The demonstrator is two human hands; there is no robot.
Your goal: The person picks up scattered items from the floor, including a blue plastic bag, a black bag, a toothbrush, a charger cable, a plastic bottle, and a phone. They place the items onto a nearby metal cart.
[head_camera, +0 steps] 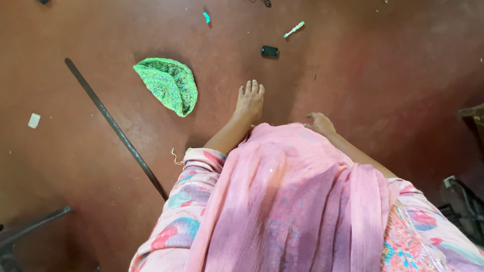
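My left hand (249, 100) reaches forward over the reddish-brown floor (363, 70), palm down, fingers slightly apart and holding nothing. It is nearest a green crocheted cloth piece (169, 83) lying to its left and a small black phone (269, 51) lying beyond it. My right hand (320, 123) is lower and to the right. Its fingers curl downward and are partly hidden behind a pink scarf (287, 201) draped over my front. I see nothing in it. Patterned pink sleeves cover both upper arms.
A long dark strip (116, 128) lies diagonally on the floor at left. A white and green stick-like item (294, 29), a small teal bit (206, 17), a white scrap (34, 120) and a short thread (175, 158) are scattered around. Dark furniture parts sit at bottom left and right edge.
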